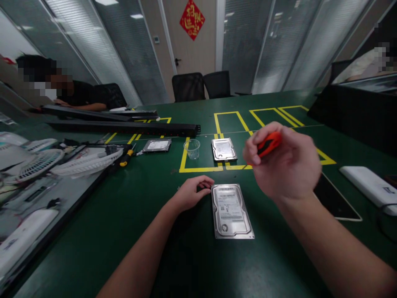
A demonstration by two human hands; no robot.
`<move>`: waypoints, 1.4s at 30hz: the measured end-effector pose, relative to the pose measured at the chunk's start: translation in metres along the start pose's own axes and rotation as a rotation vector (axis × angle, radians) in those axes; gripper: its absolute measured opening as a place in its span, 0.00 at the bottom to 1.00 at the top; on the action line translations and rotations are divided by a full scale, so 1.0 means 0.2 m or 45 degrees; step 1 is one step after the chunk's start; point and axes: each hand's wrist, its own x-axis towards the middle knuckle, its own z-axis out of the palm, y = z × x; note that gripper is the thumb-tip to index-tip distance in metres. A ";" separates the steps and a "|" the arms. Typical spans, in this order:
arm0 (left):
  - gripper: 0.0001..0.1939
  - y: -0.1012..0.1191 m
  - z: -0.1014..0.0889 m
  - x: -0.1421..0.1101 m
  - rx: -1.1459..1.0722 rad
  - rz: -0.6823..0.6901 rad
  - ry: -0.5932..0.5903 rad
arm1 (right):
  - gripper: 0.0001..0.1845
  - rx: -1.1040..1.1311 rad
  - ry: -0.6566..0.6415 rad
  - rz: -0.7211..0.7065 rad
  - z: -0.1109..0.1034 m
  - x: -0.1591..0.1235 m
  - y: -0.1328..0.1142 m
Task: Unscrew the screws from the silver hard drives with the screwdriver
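A silver hard drive [231, 211] with a white label lies flat on the green table in front of me. My left hand [194, 192] rests at its upper left corner, thumb and loosely curled fingers apart, tips at the drive's edge. Raised above the table to the right, my right hand [283, 161] is closed around an orange-and-black screwdriver [269, 145]; only part of its handle shows, and its shaft is hidden. Beyond the near drive lies a second hard drive [223, 150], with a clear plastic cup [192, 149] to its left.
Further left are another drive [158, 145], a yellow-and-black screwdriver [126, 158] and long black bars [124, 127]. A tray [89, 186] of white parts fills the left side. On the right lie a black panel [335, 198] and white box [370, 186]. Two people sit beyond.
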 end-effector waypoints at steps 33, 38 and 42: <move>0.11 -0.01 -0.01 0.00 0.011 0.047 0.001 | 0.15 0.364 -0.098 0.301 0.17 -0.03 0.53; 0.10 -0.01 0.00 -0.01 -0.005 0.059 -0.001 | 0.12 0.320 -0.174 0.305 0.16 -0.02 0.51; 0.11 -0.02 0.00 -0.01 0.005 0.071 0.009 | 0.08 0.265 -0.262 0.325 0.14 -0.01 0.49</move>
